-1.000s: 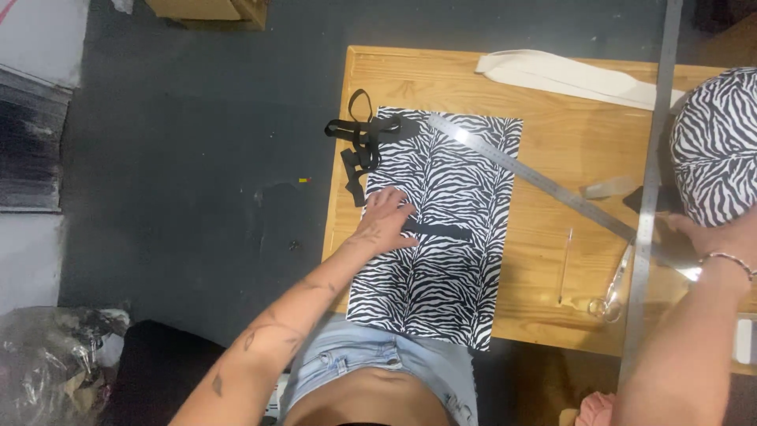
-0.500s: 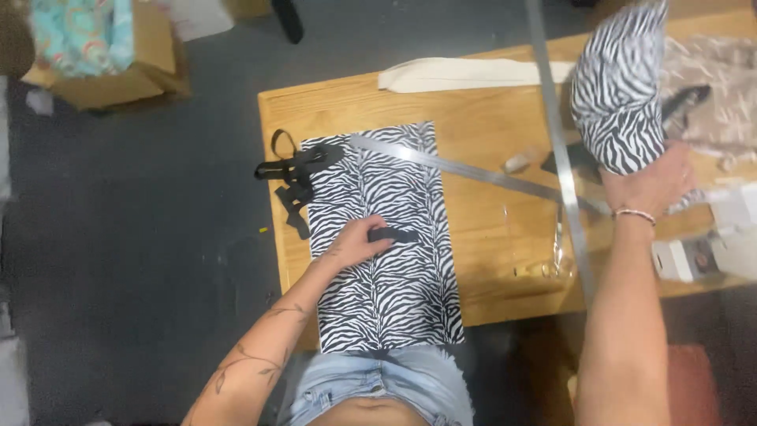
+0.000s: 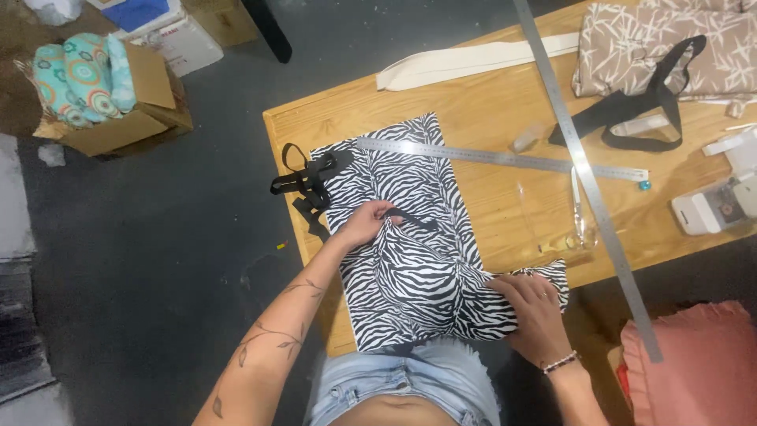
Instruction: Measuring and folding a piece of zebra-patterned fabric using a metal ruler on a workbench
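Observation:
A zebra-print fabric panel (image 3: 398, 185) lies flat on the wooden table (image 3: 489, 102). My left hand (image 3: 364, 223) presses on its middle, fingers beside a short black strap piece (image 3: 416, 222). My right hand (image 3: 530, 310) grips a second, bunched zebra-print piece (image 3: 441, 288) lying over the panel's near end, at the table's front edge. A tangle of black straps (image 3: 306, 183) hangs off the table's left edge.
Two metal rulers (image 3: 505, 158) (image 3: 587, 189) cross on the table, with clear scissors (image 3: 580, 225) nearby. Behind them are cream webbing (image 3: 465, 63), patterned beige fabric (image 3: 670, 43) with a black strap, and a white device (image 3: 710, 209). A cardboard box (image 3: 118, 102) sits on the floor; a pink cushion (image 3: 694, 363) sits right.
My right hand has come down from the upper right with the bunched zebra piece and laid it on the panel's near end. My left hand stays on the panel. The camera view has shifted.

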